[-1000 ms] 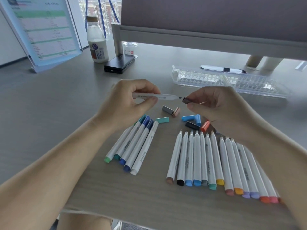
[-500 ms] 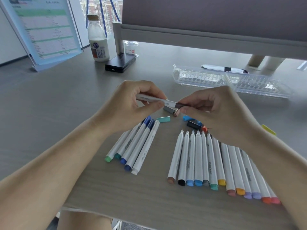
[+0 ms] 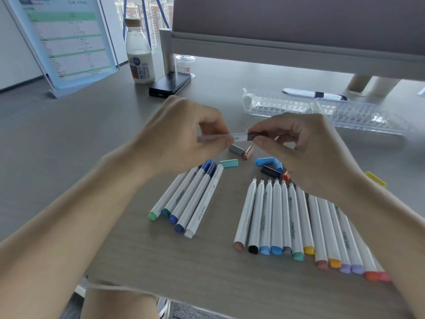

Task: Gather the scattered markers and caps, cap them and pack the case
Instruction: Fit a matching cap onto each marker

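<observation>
My left hand point(image 3: 181, 132) grips a white marker point(image 3: 239, 136) held level above the table. My right hand point(image 3: 305, 153) pinches a dark grey cap point(image 3: 251, 136) that sits on the marker's tip. Below the hands lie several loose caps: grey point(image 3: 236, 149), pink-brown point(image 3: 248, 153), teal point(image 3: 228, 163), blue point(image 3: 268, 161), black point(image 3: 271, 171). A yellow cap point(image 3: 376, 179) lies to the right. Several capped markers point(image 3: 195, 199) lie in a group on the left. A row of uncapped markers point(image 3: 276, 215) lies on the right. The clear case point(image 3: 322, 110) lies open behind.
A milk bottle point(image 3: 140, 54), a black box point(image 3: 170, 85) and a small clear jar point(image 3: 185, 64) stand at the back. A tilted document stand point(image 3: 66, 42) is at the far left. A monitor riser point(image 3: 276, 58) spans the back. The table's front edge point(image 3: 230, 305) is near me.
My right hand brought the dark cap onto the marker's tip; a second ago they were apart. Both hands have shifted slightly.
</observation>
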Motion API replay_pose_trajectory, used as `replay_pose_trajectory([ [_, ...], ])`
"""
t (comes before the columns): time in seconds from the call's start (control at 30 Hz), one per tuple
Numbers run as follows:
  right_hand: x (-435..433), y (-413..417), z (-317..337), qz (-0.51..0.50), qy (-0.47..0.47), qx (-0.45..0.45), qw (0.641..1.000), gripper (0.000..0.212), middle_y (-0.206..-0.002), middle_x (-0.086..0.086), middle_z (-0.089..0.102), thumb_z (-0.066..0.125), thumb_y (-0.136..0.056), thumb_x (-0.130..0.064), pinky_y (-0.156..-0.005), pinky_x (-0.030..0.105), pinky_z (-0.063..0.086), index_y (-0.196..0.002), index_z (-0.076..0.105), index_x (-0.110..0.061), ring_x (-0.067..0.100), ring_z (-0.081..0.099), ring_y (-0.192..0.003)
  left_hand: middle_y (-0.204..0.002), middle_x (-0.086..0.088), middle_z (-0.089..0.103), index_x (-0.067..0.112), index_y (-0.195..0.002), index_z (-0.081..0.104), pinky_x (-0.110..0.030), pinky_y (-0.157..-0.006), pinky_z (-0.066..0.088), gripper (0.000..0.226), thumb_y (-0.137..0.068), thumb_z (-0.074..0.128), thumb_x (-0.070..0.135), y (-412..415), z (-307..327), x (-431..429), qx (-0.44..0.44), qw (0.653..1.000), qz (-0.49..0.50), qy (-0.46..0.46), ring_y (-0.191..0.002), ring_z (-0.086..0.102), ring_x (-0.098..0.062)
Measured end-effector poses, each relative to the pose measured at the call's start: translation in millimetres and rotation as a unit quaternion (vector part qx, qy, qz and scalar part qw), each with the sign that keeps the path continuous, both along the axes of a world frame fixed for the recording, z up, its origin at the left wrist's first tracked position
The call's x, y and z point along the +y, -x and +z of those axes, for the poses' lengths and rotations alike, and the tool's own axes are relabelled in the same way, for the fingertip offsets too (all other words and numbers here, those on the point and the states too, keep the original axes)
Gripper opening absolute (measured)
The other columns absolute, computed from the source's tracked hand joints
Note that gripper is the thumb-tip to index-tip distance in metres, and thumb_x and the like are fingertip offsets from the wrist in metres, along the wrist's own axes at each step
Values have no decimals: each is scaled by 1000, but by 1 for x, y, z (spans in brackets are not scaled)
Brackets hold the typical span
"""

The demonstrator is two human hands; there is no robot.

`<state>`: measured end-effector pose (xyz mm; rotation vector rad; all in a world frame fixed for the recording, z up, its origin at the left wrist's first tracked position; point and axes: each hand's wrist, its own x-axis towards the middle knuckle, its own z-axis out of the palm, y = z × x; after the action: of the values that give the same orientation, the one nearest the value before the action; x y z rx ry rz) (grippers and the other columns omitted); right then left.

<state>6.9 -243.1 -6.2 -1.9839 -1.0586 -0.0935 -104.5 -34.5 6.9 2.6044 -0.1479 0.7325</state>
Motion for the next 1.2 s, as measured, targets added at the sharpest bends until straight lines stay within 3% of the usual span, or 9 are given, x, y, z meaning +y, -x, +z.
replay_pose_trajectory([
  [0.13,1,2,1,9,40,3,999,19,-94,-27,74,71,-95,-25,-90,37,57,-107,76,-39,3,68,-92,-57,17,66,27,-67,73,-17,-54,46,29,-85,73,50,6,26,-14,168,982,57,-66,-57,62,1],
  [0.3,-2,-2,0,-36,45,5,998,20,-98,-27,73,62,-100,-26,-92,30,55,-109,76,-38,-5,65,-96,-53,5,63,20,-62,67,-37,-57,58,32,-76,67,49,9,19,-33,272,955,85,-79,-55,62,-16],
  [0.37,-4,-4,1,-58,37,14,998,19,-97,-25,73,62,-100,-26,-93,30,55,-107,77,-36,-6,66,-95,-45,4,55,14,-59,62,-40,-55,57,36,-75,66,47,9,12,-36,297,947,87,-91,-50,56,-21],
  [0.53,-3,-4,1,-59,32,46,997,17,-97,-23,74,63,-100,-28,-95,34,56,-106,78,-32,-4,67,-96,-38,4,34,10,-52,49,-36,-49,50,51,-78,65,52,6,2,-39,293,944,93,-121,-44,40,-21],
  [0.73,-3,-3,1,-61,55,61,995,22,-104,-25,73,56,-102,-30,-96,28,52,-107,77,-34,-4,65,-101,-42,4,49,18,-57,63,-36,-51,53,28,-76,68,38,4,-2,-32,293,947,67,-110,-44,48,-17],
  [0.9,-2,-1,-2,-38,171,31,984,31,-101,-32,66,44,-107,-28,-86,29,46,-117,71,-39,4,60,-106,-47,10,54,27,-61,66,-27,-52,46,24,-78,69,44,5,3,-33,285,953,64,-80,-47,50,-11],
  [1.03,0,1,-7,5,253,-9,967,36,-138,-17,60,34,-108,-34,-111,35,36,-133,60,-38,11,47,-133,-49,10,56,15,-61,63,-30,-52,50,40,-85,69,48,1,1,-52,261,963,39,-51,-48,54,-11],
  [1.2,-2,1,-9,16,293,-37,955,37,-137,-18,59,33,-109,-30,-113,37,32,-133,59,-39,11,45,-132,-54,3,60,14,-67,66,-38,-56,57,36,-82,70,46,2,-3,-57,284,955,55,-60,-57,63,-20],
])
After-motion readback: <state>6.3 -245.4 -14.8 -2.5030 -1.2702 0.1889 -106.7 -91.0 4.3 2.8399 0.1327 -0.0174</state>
